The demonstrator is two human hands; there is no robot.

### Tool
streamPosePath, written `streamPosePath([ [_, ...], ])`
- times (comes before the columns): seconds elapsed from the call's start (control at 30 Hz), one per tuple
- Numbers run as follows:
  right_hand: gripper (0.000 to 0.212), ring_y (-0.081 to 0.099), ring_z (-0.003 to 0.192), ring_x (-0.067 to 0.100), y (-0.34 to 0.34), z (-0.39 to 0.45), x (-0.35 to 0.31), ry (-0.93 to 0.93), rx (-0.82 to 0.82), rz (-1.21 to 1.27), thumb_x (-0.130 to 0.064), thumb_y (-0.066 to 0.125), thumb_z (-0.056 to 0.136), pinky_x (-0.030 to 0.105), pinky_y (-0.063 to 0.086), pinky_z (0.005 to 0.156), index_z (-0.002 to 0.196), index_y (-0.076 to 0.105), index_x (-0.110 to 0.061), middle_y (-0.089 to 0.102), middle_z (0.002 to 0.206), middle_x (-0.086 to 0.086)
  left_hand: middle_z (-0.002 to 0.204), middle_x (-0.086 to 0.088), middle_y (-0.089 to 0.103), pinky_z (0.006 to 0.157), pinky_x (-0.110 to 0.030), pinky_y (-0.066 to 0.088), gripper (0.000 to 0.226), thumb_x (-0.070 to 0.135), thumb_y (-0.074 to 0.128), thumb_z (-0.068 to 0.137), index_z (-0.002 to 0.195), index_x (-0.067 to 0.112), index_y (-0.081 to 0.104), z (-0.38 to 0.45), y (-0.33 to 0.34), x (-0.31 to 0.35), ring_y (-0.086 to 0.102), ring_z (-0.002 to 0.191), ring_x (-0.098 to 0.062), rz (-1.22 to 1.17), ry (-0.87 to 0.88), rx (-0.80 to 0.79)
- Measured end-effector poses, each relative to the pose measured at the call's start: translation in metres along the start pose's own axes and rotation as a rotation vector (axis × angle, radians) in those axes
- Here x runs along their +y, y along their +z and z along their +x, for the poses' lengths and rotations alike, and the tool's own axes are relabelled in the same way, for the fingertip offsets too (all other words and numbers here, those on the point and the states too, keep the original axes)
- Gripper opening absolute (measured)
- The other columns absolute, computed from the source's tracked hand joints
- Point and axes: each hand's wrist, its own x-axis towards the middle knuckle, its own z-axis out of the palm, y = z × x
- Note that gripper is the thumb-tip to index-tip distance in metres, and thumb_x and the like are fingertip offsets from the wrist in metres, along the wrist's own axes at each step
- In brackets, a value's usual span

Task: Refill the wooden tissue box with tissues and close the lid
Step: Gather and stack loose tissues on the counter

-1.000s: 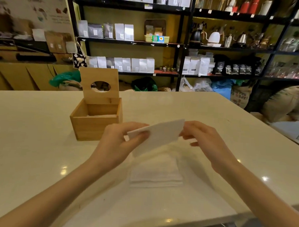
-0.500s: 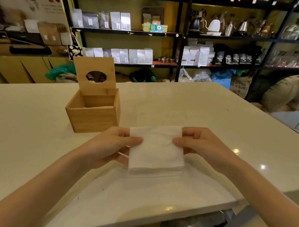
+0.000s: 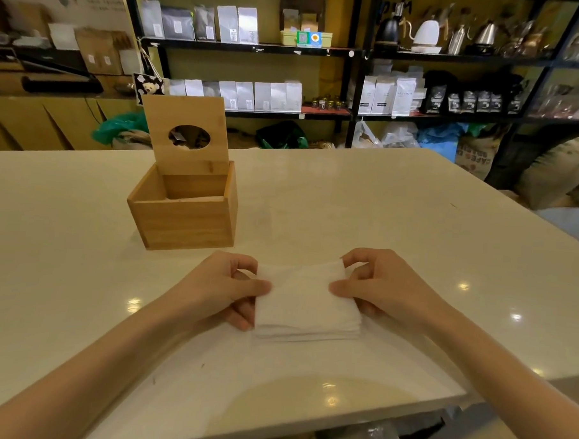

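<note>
A stack of white folded tissues [image 3: 306,306] lies on the pale table [image 3: 365,209] just in front of me. My left hand [image 3: 222,291] grips the stack's left edge, thumb on top and fingers curled under. My right hand [image 3: 381,286] holds the right edge the same way, pinching the far corner. The wooden tissue box [image 3: 183,219] stands on the table beyond my left hand. Its lid [image 3: 187,137], with an oval hole, is raised upright at the back. The box's inside shows only wood from here.
Black shelves [image 3: 252,47] with white and dark bags, kettles and jars fill the wall behind the table. Sacks and plastic bags lie on the floor at the far right. The table's near edge runs close below my forearms.
A single tissue that I held up between both hands has come down onto the stack. Both hands now hold the stack's sides. The view has tilted down a little.
</note>
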Motion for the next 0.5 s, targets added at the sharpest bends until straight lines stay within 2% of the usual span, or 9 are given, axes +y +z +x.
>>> streamPosePath([
  [0.17,0.038,0.052,0.045,0.004,0.005,0.000,0.003,-0.035,0.012,-0.136,-0.022,0.074,0.068,0.013,0.038,0.046,0.101,0.055,-0.026,0.059,0.051,-0.004,0.043,-0.003,0.061,0.033,-0.021,0.043,0.023,0.015,0.066,0.080,0.098,0.024,0.055,-0.001,-0.001,-0.005,0.053,0.031,-0.014,0.231,0.095,0.065],
  [0.27,0.039,0.050,0.055,0.002,0.005,0.001,0.006,-0.077,0.083,-0.300,-0.035,0.073,0.067,0.020,0.041,0.058,0.102,0.057,-0.031,0.056,0.062,-0.008,0.048,0.002,0.060,0.039,-0.010,0.037,0.030,0.029,0.070,0.076,0.100,0.036,0.053,-0.001,-0.006,-0.008,0.051,0.038,-0.005,0.522,0.217,0.198],
  [0.33,0.037,0.049,0.070,0.002,0.003,0.001,0.008,-0.136,0.160,-0.407,-0.045,0.066,0.069,0.026,0.041,0.069,0.104,0.060,-0.033,0.055,0.078,-0.012,0.056,0.006,0.059,0.046,-0.010,0.037,0.027,0.038,0.065,0.076,0.102,0.037,0.058,0.001,-0.008,-0.010,0.052,0.050,-0.004,0.695,0.317,0.311],
  [0.4,0.039,0.045,0.101,0.004,0.000,-0.001,0.010,-0.267,0.209,-0.528,-0.051,0.053,0.079,0.026,0.038,0.085,0.113,0.057,-0.033,0.055,0.107,-0.014,0.070,0.013,0.058,0.054,-0.013,0.035,0.028,0.044,0.054,0.080,0.105,0.033,0.060,0.001,-0.009,-0.009,0.051,0.061,-0.003,0.793,0.439,0.413],
  [0.43,0.040,0.037,0.117,0.006,-0.001,-0.001,0.012,-0.340,0.204,-0.605,-0.048,0.046,0.085,0.028,0.034,0.096,0.121,0.053,-0.032,0.051,0.124,-0.013,0.083,0.013,0.059,0.060,-0.015,0.037,0.034,0.047,0.047,0.082,0.111,0.032,0.058,0.001,-0.009,-0.009,0.051,0.070,-0.003,0.836,0.498,0.414],
  [0.5,0.044,0.017,0.135,0.011,0.000,-0.001,0.016,-0.414,0.125,-0.741,-0.043,0.035,0.093,0.030,0.017,0.111,0.135,0.039,-0.031,0.033,0.147,-0.009,0.120,0.009,0.052,0.084,-0.019,0.037,0.047,0.051,0.032,0.086,0.126,0.032,0.047,0.004,-0.008,-0.013,0.046,0.104,-0.006,0.964,0.575,0.326],
])
